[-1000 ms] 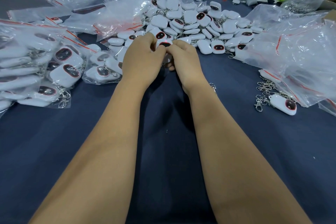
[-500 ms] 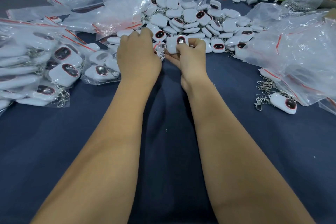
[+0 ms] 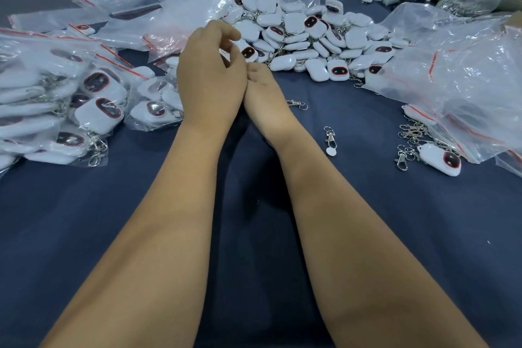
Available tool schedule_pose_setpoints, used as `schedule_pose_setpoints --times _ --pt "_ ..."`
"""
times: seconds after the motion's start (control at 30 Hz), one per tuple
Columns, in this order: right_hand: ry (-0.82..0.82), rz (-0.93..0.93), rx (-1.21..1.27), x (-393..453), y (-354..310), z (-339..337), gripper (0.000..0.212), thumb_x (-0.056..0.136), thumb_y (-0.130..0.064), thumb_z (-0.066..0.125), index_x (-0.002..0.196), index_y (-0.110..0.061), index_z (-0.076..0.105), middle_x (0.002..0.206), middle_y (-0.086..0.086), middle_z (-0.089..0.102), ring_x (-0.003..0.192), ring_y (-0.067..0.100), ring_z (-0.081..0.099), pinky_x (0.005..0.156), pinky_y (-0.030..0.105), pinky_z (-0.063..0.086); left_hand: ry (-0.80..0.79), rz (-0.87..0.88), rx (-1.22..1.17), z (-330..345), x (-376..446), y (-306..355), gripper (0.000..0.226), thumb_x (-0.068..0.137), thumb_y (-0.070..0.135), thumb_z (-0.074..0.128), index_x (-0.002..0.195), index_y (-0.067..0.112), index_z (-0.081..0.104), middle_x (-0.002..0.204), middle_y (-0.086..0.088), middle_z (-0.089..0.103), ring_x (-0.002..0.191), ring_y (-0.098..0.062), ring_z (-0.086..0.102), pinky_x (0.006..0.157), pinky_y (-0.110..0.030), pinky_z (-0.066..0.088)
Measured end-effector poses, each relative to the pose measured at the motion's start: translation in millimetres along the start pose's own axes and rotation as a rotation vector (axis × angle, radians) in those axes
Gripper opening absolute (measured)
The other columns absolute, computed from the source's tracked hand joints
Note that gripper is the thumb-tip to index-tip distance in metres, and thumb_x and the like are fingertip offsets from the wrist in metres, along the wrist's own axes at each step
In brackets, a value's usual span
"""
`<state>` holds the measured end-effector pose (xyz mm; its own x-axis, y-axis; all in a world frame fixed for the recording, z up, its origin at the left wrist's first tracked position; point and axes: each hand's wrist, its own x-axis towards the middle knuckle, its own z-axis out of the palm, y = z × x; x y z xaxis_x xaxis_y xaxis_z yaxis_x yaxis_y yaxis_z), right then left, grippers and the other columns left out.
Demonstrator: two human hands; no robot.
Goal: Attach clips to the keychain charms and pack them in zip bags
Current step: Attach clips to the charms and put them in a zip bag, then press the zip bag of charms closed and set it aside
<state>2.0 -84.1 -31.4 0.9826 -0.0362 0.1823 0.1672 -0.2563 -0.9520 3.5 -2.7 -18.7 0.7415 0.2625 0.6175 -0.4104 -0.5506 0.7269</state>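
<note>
Both hands pulled back from the glossy white charms [image 3: 305, 37]; left hand [image 3: 210, 79] loosely curled, right hand's [image 3: 267, 93] grip hidden.

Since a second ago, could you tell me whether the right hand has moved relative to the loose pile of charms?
Yes. The right hand has drawn back toward the person, away from the charm pile, and now sits partly behind the left hand.

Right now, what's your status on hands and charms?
Left hand fingers loosely curled, grip unclear. Right hand partly hidden behind it. Charm pile just ahead. Loose clip on cloth to the right.
</note>
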Motion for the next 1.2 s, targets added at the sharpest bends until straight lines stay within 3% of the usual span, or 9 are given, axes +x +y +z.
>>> schedule_pose_setpoints --times 0.2,0.37,0.43,0.53,0.67,0.77,0.87,1.0,1.2 --pt "-0.227 0.068 0.084 4 -13 -14 0.031 0.093 0.008 0.040 0.066 -0.005 0.048 0.066 0.012 0.044 0.064 0.020 0.041 0.064 0.028 0.036 0.010 -0.114 -0.276 -4 -1 1 0.020 0.084 0.018 0.048 0.090 0.029 0.063 0.079 0.009 0.067 0.062 -0.003 0.060 0.067 -0.026 0.052" --pt "0.005 0.165 0.168 4 5 -11 0.018 0.084 0.010 0.051 0.082 0.006 0.068 0.089 0.033 0.067 0.076 0.036 0.057 0.081 0.055 0.051 0.062 -0.170 -0.097 -8 1 -2 0.025 0.082 0.022 0.042 0.086 0.034 0.063 0.081 0.014 0.067 0.077 -0.005 0.058 0.069 -0.024 0.044" --pt "0.069 0.170 0.244 8 6 -15 0.024 0.086 0.010 0.048 0.081 -0.001 0.068 0.086 0.022 0.068 0.077 0.032 0.059 0.086 0.053 0.054 0.052 -0.209 0.040 -10 4 -7 0.026 0.085 0.022 0.042 0.095 0.028 0.066 0.094 0.013 0.068 0.093 -0.009 0.059 0.075 -0.026 0.043" --pt "0.158 0.130 0.367 9 5 -22 0.035 0.093 0.006 0.045 0.077 -0.018 0.064 0.080 0.002 0.065 0.070 0.015 0.059 0.066 0.034 0.055 -0.104 -0.213 0.266 -5 6 -11 0.032 0.092 0.024 0.042 0.113 0.016 0.065 0.114 -0.006 0.066 0.111 -0.029 0.055 0.095 -0.038 0.043" --pt "0.309 0.075 0.491 12 4 -28 0.032 0.097 0.000 0.049 0.082 -0.023 0.066 0.084 -0.005 0.065 0.080 0.014 0.058 0.081 0.045 0.053 -0.166 -0.222 0.362 -2 3 -6 0.030 0.101 0.033 0.030 0.096 0.015 0.052 0.098 -0.009 0.059 0.097 -0.033 0.050 0.083 -0.038 0.038" --pt "0.425 0.132 0.720 16 4 -39 0.028 0.096 0.001 0.054 0.084 -0.021 0.066 0.074 -0.010 0.069 0.071 0.011 0.060 0.081 0.042 0.050 -0.160 -0.308 0.269 -7 5 -6 0.039 0.102 0.037 0.026 0.094 0.013 0.056 0.090 -0.002 0.056 0.087 -0.029 0.047 0.076 -0.034 0.033" --pt "0.437 0.160 0.864 17 7 -52 0.021 0.090 0.005 0.061 0.091 -0.015 0.065 0.084 0.002 0.069 0.074 0.017 0.066 0.074 0.036 0.054 -0.255 -0.426 0.057 -8 6 -8 0.049 0.096 0.046 0.031 0.097 0.015 0.068 0.091 -0.005 0.070 0.088 -0.028 0.063 0.085 -0.038 0.048" --pt "0.314 0.183 0.917 18 8 -57 0.030 0.083 0.016 0.057 0.096 -0.011 0.062 0.082 0.016 0.066 0.070 0.026 0.063 0.068 0.037 0.054 -0.473 -0.436 -0.148 1 -2 -6 0.051 0.093 0.060 0.043 0.069 0.018 0.059 0.053 0.013 0.057 0.045 -0.003 0.049 0.056 -0.017 0.044" --pt "0.180 0.149 0.876 16 7 -50 0.028 0.084 0.014 0.057 0.100 -0.009 0.059 0.098 0.022 0.060 0.069 0.027 0.062 0.066 0.035 0.054 -0.506 -0.525 -0.404 6 3 -14 0.038 0.098 0.047 0.048 0.081 0.017 0.063 0.070 0.009 0.068 0.066 -0.007 0.063 0.076 -0.031 0.051"
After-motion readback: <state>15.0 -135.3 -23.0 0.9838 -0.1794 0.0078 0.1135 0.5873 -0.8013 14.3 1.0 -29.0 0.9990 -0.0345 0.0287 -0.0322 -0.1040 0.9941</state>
